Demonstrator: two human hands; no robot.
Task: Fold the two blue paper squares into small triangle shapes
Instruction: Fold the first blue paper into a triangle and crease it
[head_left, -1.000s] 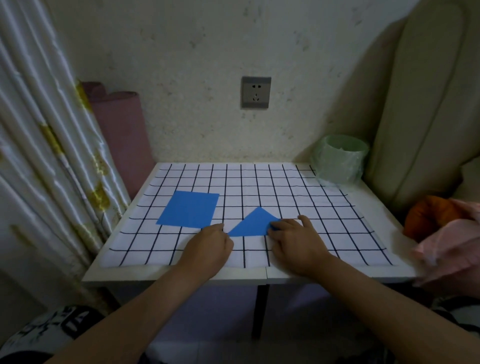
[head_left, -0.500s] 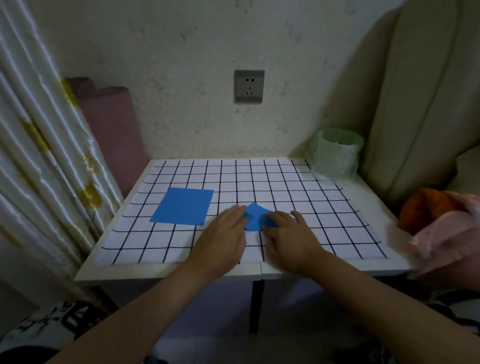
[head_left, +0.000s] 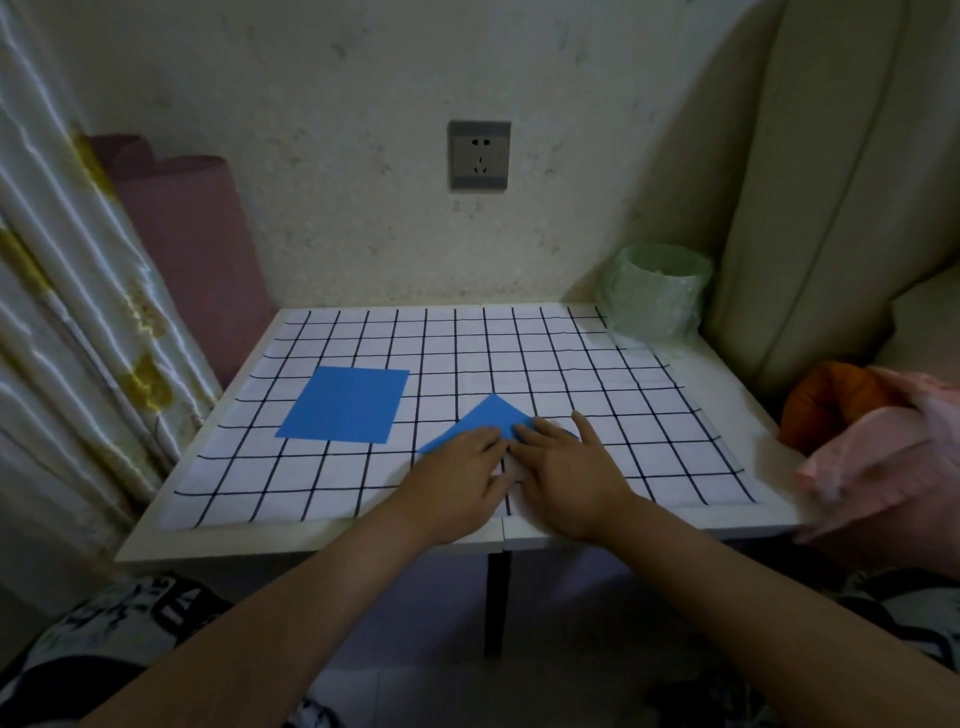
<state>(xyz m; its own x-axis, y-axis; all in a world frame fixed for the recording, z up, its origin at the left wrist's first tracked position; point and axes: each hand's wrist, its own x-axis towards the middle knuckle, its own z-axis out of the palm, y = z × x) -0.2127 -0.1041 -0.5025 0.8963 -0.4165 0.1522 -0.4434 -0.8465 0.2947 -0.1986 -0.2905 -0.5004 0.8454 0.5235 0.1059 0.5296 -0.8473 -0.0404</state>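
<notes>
Folded blue triangle (head_left: 491, 420) pressed flat on the gridded surface (head_left: 654, 441), centre of frame.
The left hand (head_left: 457, 483) and right hand (head_left: 569, 475), fingers extended and gripping nothing, cover its lower edge. More of it shows than half a second before. The unfolded blue square (head_left: 345, 404) lies apart, centre left. The green-lined bin (head_left: 654, 293), upper right, hides its contents.

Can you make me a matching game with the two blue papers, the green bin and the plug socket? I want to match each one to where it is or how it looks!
Things:
1. left blue paper
2. right blue paper
3. green bin
4. socket

Matches:
A. back right corner of the table
B. flat, unfolded square
C. on the wall
D. folded into a triangle

Pairs: 1-B, 2-D, 3-A, 4-C
</notes>
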